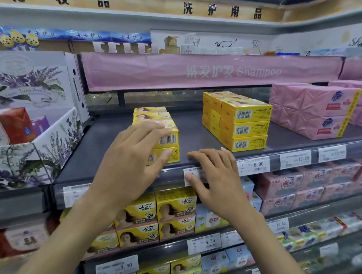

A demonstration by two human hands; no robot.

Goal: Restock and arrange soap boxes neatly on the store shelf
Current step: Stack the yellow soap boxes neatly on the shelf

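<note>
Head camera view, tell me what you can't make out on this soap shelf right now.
- Head view: the left yellow soap stack, front partly covered by the left hand.
- Head view: the price tag under the right hand, print covered and blurred.
- Head view: how deep the right yellow stack runs; front boxes hide it.

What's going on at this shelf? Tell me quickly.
A person is stocking yellow soap boxes on the grey shelf. The left hand presses against the front of a two-high stack near the shelf edge. The right hand rests empty on the price rail. A taller stack stands apart, further right.
</note>
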